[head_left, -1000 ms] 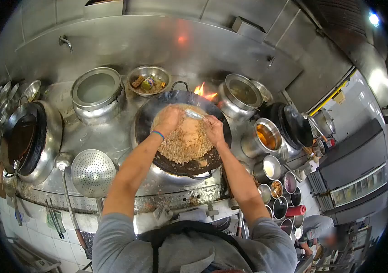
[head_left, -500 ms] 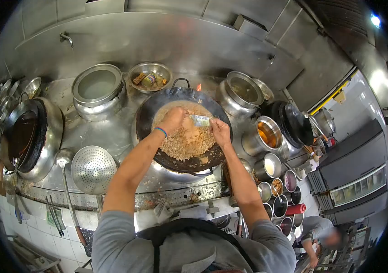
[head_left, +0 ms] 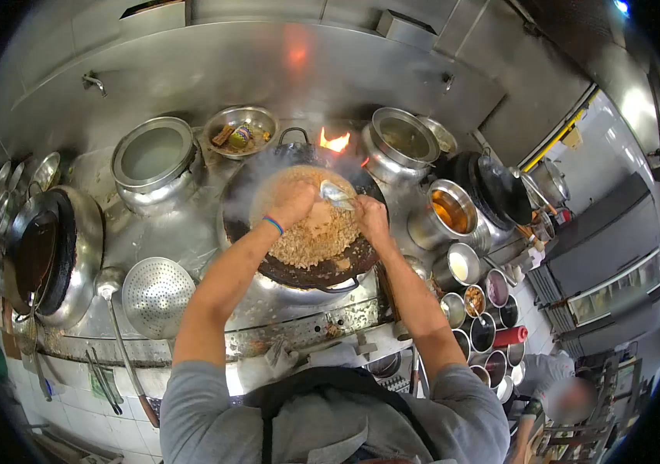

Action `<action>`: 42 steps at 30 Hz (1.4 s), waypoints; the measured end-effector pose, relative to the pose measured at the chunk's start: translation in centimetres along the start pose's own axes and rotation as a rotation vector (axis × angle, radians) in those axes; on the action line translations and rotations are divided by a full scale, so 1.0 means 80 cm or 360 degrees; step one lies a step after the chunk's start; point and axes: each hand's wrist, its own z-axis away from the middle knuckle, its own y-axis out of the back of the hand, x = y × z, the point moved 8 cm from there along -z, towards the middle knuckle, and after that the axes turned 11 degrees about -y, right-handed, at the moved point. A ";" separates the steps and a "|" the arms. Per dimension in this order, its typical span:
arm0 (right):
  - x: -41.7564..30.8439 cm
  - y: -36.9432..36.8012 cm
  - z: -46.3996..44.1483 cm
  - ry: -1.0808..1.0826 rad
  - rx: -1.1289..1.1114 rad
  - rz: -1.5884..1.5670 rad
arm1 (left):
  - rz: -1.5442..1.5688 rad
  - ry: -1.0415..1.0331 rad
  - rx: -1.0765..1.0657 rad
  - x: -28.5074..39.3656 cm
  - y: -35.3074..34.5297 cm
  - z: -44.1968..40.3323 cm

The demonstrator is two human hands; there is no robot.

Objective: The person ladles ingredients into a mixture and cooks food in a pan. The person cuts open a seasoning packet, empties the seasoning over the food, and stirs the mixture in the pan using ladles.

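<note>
Steaming black wok (head_left: 287, 272), bed of pale-brown crumbly food (head_left: 311, 246) inside it. Above the wok, left hand (head_left: 296, 204) has fingers curled inward, cannot tell whether they grip anything; right hand (head_left: 372, 220) pinches a small silvery packet (head_left: 335, 194), also over the wok.

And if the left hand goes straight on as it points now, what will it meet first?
Probably the small silvery packet in the right hand, just ahead of the left hand, though depth between them is unclear.
</note>
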 end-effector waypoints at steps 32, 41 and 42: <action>-0.010 0.016 -0.029 -0.0143 -0.0124 -0.0599 | 0.1014 0.0433 0.0282 -0.026 -0.009 0.010; 0.025 0.002 0.002 -0.0380 0.0221 -0.0583 | 0.0602 0.0305 0.0072 -0.018 0.030 0.002; 0.016 0.014 0.007 -0.0374 0.0263 -0.0695 | 0.0644 0.0403 -0.0138 0.011 0.055 -0.003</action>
